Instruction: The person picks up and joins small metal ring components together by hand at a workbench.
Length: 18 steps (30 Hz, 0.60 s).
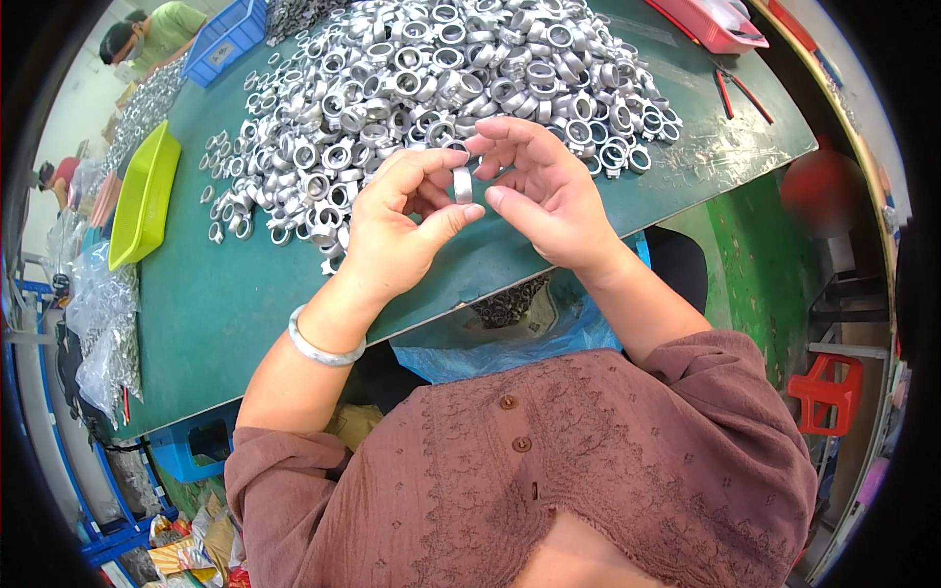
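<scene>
My left hand (pixel 392 216) pinches one silver metal ring (pixel 463 186) between thumb and fingers, just above the table's near side. The ring is turned edge-on, so its smooth outer band shows. Close beside it, my right hand (pixel 554 201) is cupped with thumb and fingers apart, and it seems to hold nothing. The right thumb tip is near the ring; whether it touches cannot be told. Behind both hands lies a large heap of similar metal rings (pixel 392 88), many with a small lug on the rim.
The green table (pixel 225 323) also carries a yellow-green tray (pixel 147 201), a blue bin (pixel 223 44), a pink-red tray (pixel 720 29) and red-handled pliers (pixel 745 93). Below its near edge hangs a blue plastic bag (pixel 510 348) with dark small parts. A red stool (pixel 826 392) stands right. Another person (pixel 157 34) works far left.
</scene>
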Tool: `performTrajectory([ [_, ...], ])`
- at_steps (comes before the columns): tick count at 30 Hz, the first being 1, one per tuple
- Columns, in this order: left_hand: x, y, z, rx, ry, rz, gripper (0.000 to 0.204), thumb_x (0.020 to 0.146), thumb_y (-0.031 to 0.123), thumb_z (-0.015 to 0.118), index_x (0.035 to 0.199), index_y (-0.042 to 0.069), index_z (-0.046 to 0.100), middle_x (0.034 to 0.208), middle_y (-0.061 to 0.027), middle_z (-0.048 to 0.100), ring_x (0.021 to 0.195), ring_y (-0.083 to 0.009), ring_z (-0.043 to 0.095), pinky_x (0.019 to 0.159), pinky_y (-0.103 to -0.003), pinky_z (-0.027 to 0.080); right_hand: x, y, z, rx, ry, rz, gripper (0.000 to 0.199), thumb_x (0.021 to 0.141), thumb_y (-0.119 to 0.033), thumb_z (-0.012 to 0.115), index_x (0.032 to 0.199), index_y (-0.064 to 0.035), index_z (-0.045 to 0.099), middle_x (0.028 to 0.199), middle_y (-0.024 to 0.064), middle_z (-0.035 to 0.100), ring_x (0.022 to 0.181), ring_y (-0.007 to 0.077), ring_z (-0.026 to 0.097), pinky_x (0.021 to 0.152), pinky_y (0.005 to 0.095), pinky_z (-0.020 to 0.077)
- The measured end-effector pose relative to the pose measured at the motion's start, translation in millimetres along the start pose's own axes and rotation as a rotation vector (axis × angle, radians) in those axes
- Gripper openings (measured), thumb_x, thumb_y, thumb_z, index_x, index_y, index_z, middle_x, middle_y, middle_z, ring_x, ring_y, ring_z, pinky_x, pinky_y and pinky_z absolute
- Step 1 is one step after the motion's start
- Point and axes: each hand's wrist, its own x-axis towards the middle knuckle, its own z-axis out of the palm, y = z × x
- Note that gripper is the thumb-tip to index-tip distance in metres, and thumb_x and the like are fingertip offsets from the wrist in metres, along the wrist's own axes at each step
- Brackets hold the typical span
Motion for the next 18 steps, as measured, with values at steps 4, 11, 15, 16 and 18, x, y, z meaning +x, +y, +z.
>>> performTrajectory([
  [4,-1.0,1.8,1.5,0.115,0.011,0.065,0.04,0.073,-0.006,0.064,0.109,0.003,0.052,0.09,-0.0007,0.053,0.08,-0.0082,0.053,0.07,-0.022,0.046,-1.4,1.6,1.0,0.163,-0.029,0.043,0.035,0.079,-0.001,0.058,0.113,-0.0025,0.049,0.099,0.0041,0.055,0.088,0.0094,0.052,0.07,0.0221,0.0458],
  [11,-3.8,-1.5,3.0,0.098,-0.009,0.068,0.045,0.073,-0.01,0.061,0.114,0.002,0.047,0.094,-0.0039,0.053,0.083,-0.0103,0.054,0.073,-0.024,0.047,-0.8,0.3,-0.4,0.094,-0.07,0.108,0.031,0.08,-0.004,0.06,0.11,0.0004,0.051,0.094,0.0041,0.057,0.085,0.0098,0.055,0.075,0.0233,0.0474],
  [15,-1.5,1.7,5.2,0.086,0.027,0.074,0.05,0.073,-0.011,0.061,0.118,0.001,0.042,0.095,-0.0051,0.054,0.084,-0.0108,0.054,0.073,-0.023,0.047,-1.3,0.8,0.1,0.188,-0.064,0.132,0.03,0.081,-0.004,0.059,0.109,0.0012,0.051,0.095,0.0044,0.057,0.086,0.01,0.055,0.077,0.0243,0.0472],
  [16,-0.8,0.8,4.2,0.096,0.027,0.072,0.051,0.073,-0.011,0.061,0.118,0.001,0.041,0.095,-0.0057,0.054,0.084,-0.0109,0.054,0.073,-0.023,0.047,-1.2,0.3,-1.0,0.205,-0.065,0.147,0.029,0.081,-0.004,0.058,0.109,0.0014,0.051,0.095,0.0046,0.058,0.087,0.0101,0.056,0.078,0.0245,0.047],
  [18,-0.6,2.6,4.7,0.114,0.033,0.055,0.051,0.073,-0.011,0.061,0.119,0.0,0.04,0.096,-0.007,0.054,0.086,-0.0111,0.053,0.073,-0.023,0.046,-0.8,-1.2,-3.0,0.222,-0.067,0.164,0.029,0.082,-0.003,0.057,0.109,0.0017,0.051,0.096,0.0048,0.058,0.087,0.0102,0.056,0.078,0.0246,0.0468],
])
